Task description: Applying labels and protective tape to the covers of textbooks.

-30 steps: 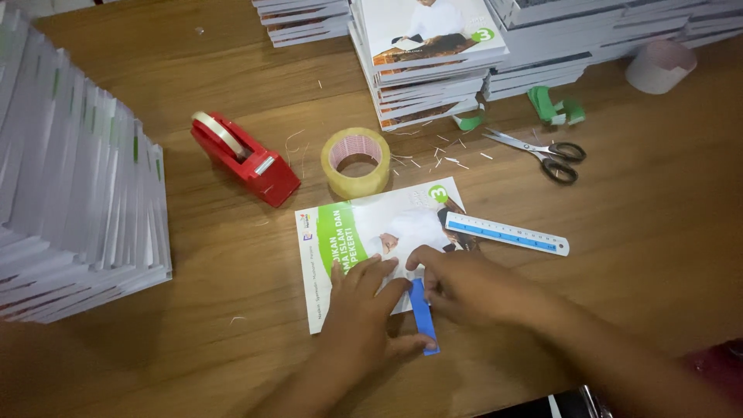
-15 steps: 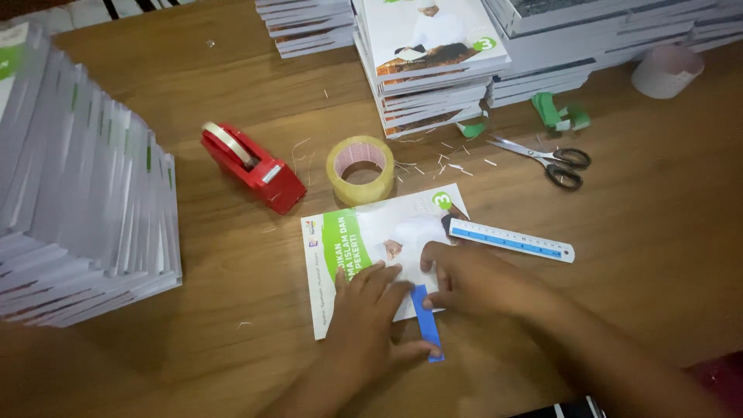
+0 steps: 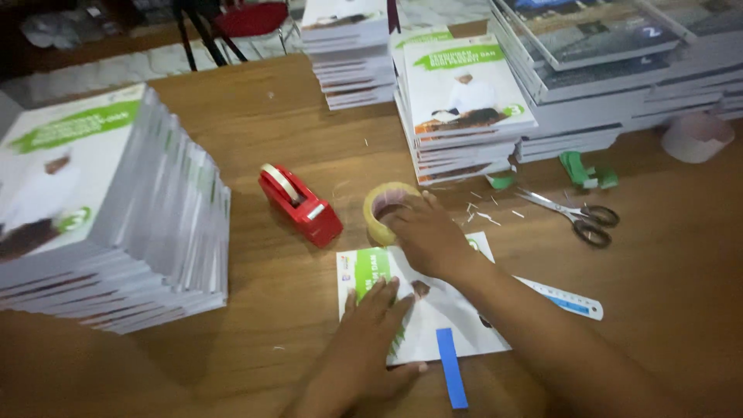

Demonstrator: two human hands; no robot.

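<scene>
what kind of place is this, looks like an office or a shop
Probably a book-binding or packing workroom: tall stacks of identical booklets cover a wooden table, with a red tape dispenser, a tape roll and scissors.

The booklet point(image 3: 457, 313) lies flat on the wooden table, cover up: white with a green band along its left part. The left hand point(image 3: 371, 329) presses on its lower left area. A blue strip point(image 3: 451, 378) lies along its lower edge, overhanging toward the viewer. The tape roll point(image 3: 385, 210), yellowish and translucent, lies flat just beyond the booklet's far edge; the right hand point(image 3: 429, 236) rests on its right side.
</scene>
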